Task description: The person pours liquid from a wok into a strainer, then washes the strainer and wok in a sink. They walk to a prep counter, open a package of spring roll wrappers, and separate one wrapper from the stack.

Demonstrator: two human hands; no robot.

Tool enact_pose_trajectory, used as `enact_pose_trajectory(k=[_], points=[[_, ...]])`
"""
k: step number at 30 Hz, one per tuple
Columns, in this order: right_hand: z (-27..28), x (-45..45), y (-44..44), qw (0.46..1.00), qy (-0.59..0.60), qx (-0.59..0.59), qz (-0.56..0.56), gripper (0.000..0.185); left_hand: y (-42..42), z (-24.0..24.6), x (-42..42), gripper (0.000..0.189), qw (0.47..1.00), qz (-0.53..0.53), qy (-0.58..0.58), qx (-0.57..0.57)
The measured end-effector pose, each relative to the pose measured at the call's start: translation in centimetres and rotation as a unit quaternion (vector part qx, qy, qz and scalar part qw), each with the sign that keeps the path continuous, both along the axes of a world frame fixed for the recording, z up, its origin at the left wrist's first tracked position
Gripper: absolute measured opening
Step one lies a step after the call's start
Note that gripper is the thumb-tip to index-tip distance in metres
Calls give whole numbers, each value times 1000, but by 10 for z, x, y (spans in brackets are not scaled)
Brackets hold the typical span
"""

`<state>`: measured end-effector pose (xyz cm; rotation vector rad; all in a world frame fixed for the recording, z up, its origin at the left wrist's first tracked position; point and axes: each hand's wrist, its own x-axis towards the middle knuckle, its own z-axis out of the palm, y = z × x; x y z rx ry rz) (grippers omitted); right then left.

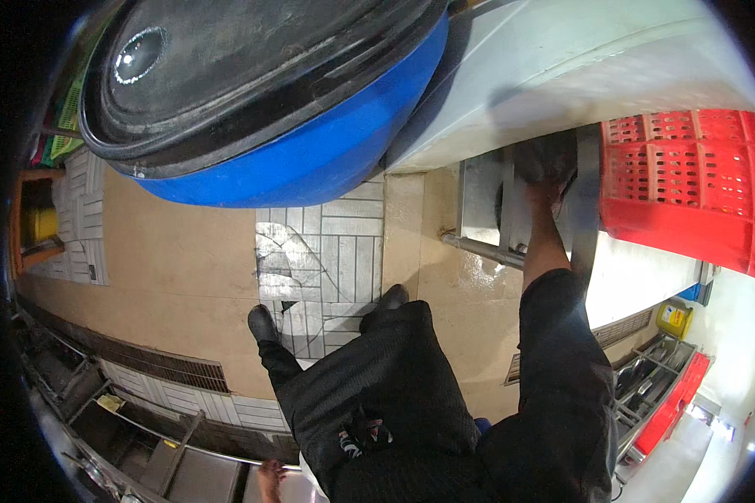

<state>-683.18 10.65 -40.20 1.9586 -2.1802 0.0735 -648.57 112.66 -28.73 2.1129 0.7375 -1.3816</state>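
Note:
My right arm, in a black sleeve, reaches forward to a metal-framed rack [513, 188]. My right hand [544, 160] is in deep shadow at a dark thing among the rack's bars; its fingers and what they touch cannot be made out. At the bottom edge, my left hand [272, 473] is partly in view beside a steel counter [207, 475], with its fingers hard to read. A large blue plastic drum [277, 170] with a black lid [245, 75] stands in front of me. A red perforated plastic crate [686, 182] rests right of the rack.
Cracked grey-and-white floor tiles [302, 251] lie by my dark shoes. A floor grate [182, 368] runs at the left. A pale smooth-sided surface [560, 69] borders the drum. A yellow container [674, 317] and a second red crate [673, 402] stand at the right.

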Motion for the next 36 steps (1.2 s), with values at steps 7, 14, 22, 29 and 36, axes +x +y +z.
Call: enact_pose_trajectory(k=[7,14,22,29,36], points=[[24,25,55,991,76,101,-40,35,-46,-21,38,49,997,-21,-56,-56],[56,60,163,994,-37,98,23,27,-59,-20,23,46,996,20,12,-90],[118,130,315,981,-153,118,20,26,37,-13,57,40,990,42,41,-129],[142,233,452,892,-402,207,-10,24,-35,17,214,22,998,-28,3,-57],[167,389,629,780,-482,381,122,25,-318,24,165,67,932,58,198,-299]])
